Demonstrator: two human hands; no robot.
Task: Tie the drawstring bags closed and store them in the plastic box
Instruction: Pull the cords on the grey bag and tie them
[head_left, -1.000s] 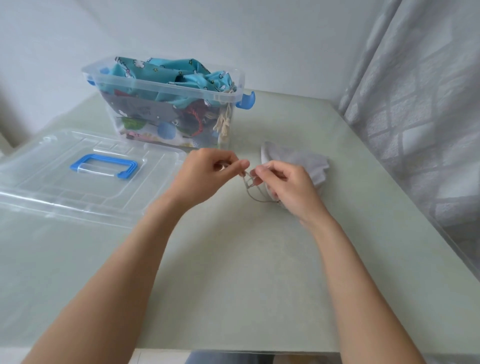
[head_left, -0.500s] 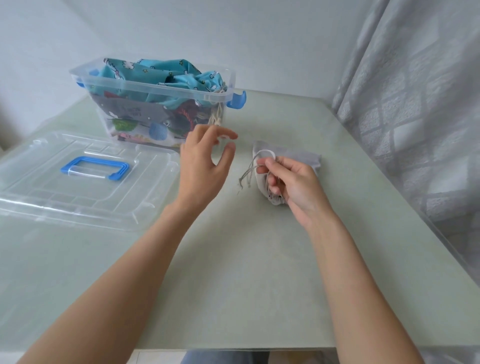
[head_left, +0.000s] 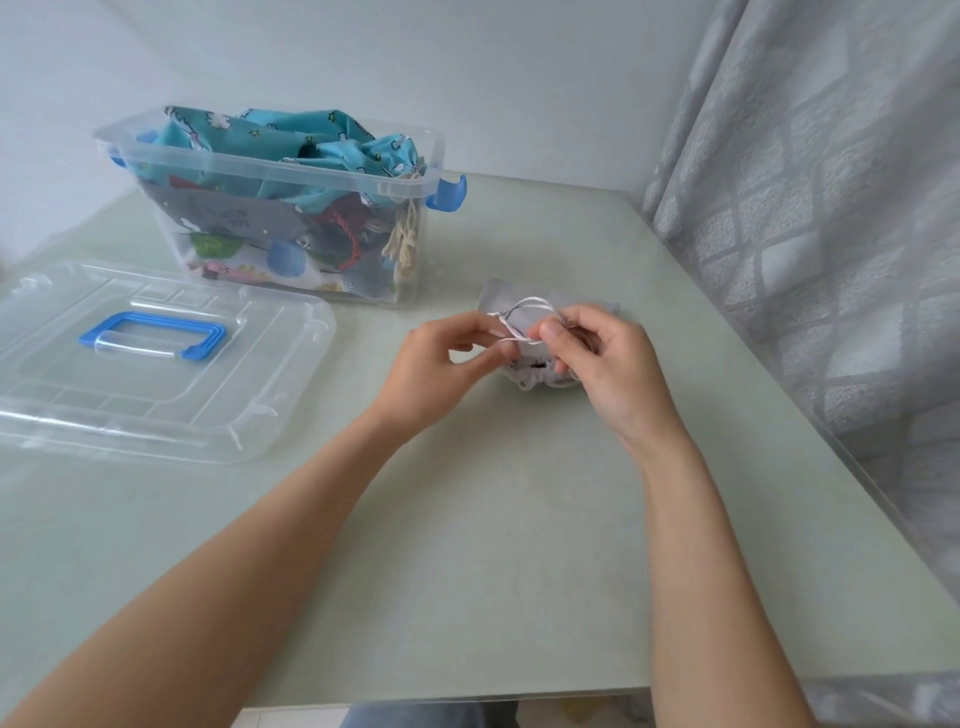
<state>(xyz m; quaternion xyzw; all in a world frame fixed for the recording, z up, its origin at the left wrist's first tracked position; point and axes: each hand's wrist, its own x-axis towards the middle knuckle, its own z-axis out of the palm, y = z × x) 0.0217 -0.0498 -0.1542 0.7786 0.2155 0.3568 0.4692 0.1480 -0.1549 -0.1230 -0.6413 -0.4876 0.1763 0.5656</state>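
I see both hands meeting over the grey bag (head_left: 545, 304), which lies on the table (head_left: 519, 519) just right of the box (head_left: 270, 171) and apart from it. My left hand (head_left: 436, 366) has its thumb and forefinger curled together, pinching one end of the cord (head_left: 524, 319). My right hand (head_left: 608, 364) pinches the other side of the cord between thumb and forefinger, its remaining fingers curled down over the bag's gathered neck. The cord arches up in a pale loop between the two pinches, above the bag's mouth. I cannot tell whether a knot sits in it yet.

The box stands at the far left of the table, its top open, packed with bags; a teal one (head_left: 291, 140) mounds above the rim, and tan cords hang inside against the right wall. The clear lid (head_left: 156, 364) with its blue handle (head_left: 156, 338) lies flat on the table in front of the box, to my left. A curtain (head_left: 831, 208) hangs along the table's right edge
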